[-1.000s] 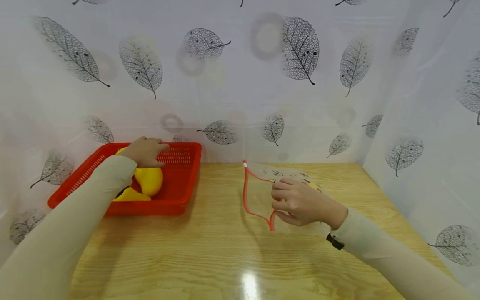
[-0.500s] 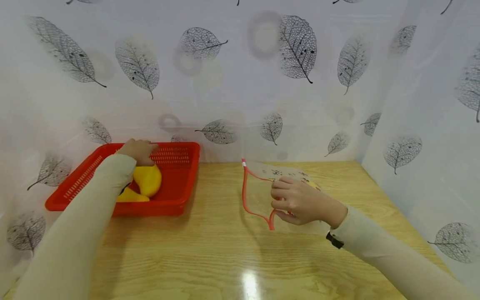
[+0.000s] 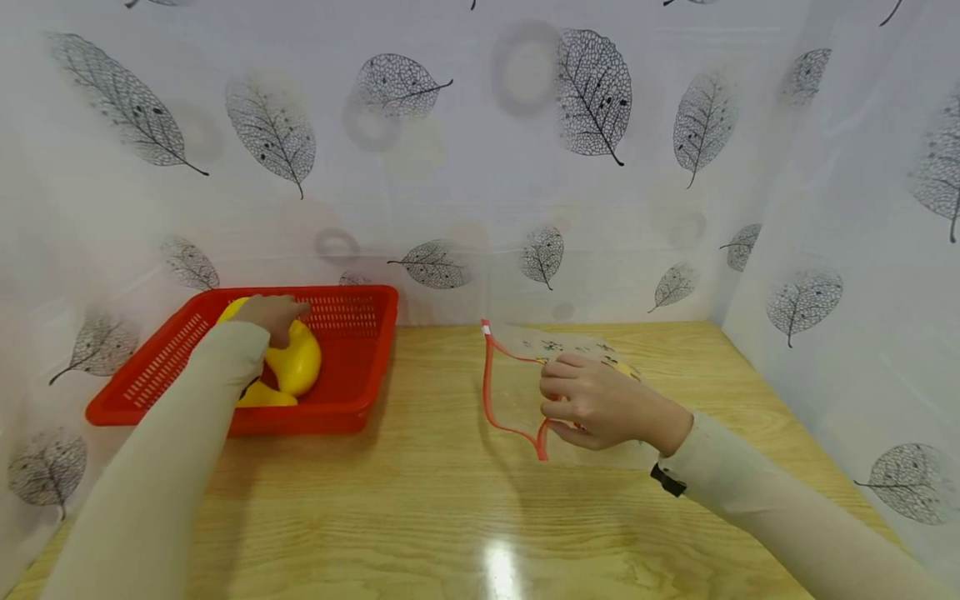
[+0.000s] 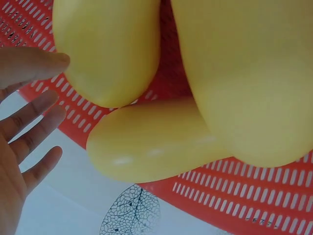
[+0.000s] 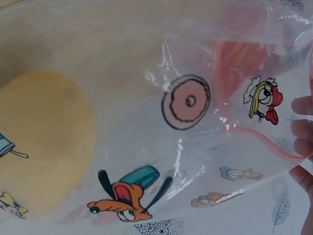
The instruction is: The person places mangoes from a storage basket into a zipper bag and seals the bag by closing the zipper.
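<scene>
My left hand [image 3: 272, 317] is low over a red slotted basket [image 3: 378, 371], among smooth yellow rounded things. One of these, a plump curved yellow thing [image 3: 297, 365], bulges out below the hand. In the left wrist view the fingers [image 4: 36, 139] are spread, and one fingertip is right at the side of an upright yellow thing [image 4: 107, 54]. My right hand [image 3: 603, 404] pinches the mouth edge of a clear zip bag [image 3: 510, 392] with a red seal and cartoon prints. The mouth gapes toward the basket. A large yellow rounded thing [image 5: 54, 127] shows inside the bag.
Everything stands on a wood-grain table [image 3: 420, 492]. A pale curtain [image 3: 480, 167] with dark leaf prints rises behind and at both sides, close to the basket's far rim.
My left hand has moved slightly left and lowered into the basket among the yellow things. The right hand keeps its pinch on the bag, nearly unmoved.
</scene>
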